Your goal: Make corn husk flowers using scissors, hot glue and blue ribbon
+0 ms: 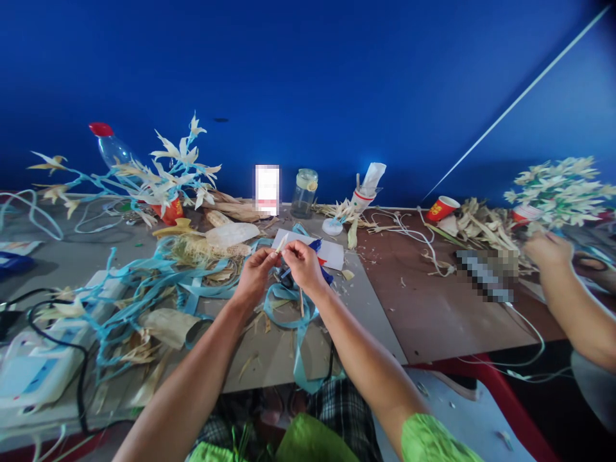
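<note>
A person seated at a cluttered grey work table (269,366) holds a pale corn-husk strip (282,243) up between both hands, just above the table's middle and in front of a white card (332,253). The left hand (255,273) pinches the strip between thumb and fingertips, and the right hand (304,264) meets it from the other side, its fingers curled tight on the same piece, so both grips are clamped on the strip. A light-blue ribbon (294,324) loops down from beneath the hands and trails over the table edge towards the person's lap. To the left of the hands lie tangled blue ribbon offcuts and loose husks, with a spray of husk flowers on blue-wrapped stems (168,160) rising from a red paper cup (172,210) near a clear plastic bottle with a red cap (108,146). A clear glass jar (304,192) stands against the deep blue wall (337,77). On the adjoining brown board (423,308), a tipped red paper cup (441,208) rests beside a heap of husks. At far right, a co-worker's hand (548,250) reaches towards a bunch of pale husk flowers (561,189), well apart from the person's own hands.
</note>
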Demonstrator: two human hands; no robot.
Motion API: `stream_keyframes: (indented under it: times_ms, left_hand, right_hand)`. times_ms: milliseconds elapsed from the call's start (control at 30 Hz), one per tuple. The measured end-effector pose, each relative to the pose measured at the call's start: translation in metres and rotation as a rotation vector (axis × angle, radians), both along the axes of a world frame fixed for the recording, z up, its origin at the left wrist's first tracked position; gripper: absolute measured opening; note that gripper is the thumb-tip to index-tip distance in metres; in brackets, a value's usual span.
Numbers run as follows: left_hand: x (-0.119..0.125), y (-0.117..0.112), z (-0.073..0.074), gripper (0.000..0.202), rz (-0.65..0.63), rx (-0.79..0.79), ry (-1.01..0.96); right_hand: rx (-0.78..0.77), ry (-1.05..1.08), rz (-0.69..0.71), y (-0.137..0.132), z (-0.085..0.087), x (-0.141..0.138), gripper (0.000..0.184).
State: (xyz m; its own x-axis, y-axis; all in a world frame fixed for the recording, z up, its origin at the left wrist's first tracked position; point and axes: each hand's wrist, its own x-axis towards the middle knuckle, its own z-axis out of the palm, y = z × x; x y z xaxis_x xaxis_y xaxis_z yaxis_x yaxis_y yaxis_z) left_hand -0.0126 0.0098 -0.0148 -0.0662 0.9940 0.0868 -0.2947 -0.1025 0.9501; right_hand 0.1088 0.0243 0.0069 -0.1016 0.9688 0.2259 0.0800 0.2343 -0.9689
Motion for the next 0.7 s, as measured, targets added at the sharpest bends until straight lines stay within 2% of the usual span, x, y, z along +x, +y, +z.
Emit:
stream_keyframes:
  times_ms: [200,367,400,500,700]
  left_hand:
    - [-0.001,0.002,0.001,0.024,0.001,-0.051,-0.189]
    - [-0.001,0.001,0.01,0.028,0.008,-0.084,-0.274]
    - [-0.001,0.0,0.01,0.028,0.006,-0.089,-0.274]
    - [-0.001,0.0,0.009,0.027,0.001,-0.092,-0.265]
    - [-0.002,0.004,-0.003,0.024,-0.025,-0.027,-0.152]
  right_hand:
    - [-0.003,-0.016,0.031,-0.003,0.003,0.0,0.015]
    - [-0.027,0.019,-0.088,0.001,0.002,0.002,0.033]
    - [-0.012,0.022,-0.128,0.002,0.001,0.002,0.033]
    - [0.019,0.07,-0.185,0.005,-0.003,0.001,0.018]
    - [-0.071,0.216,0.086,0.001,-0.005,-0.004,0.026]
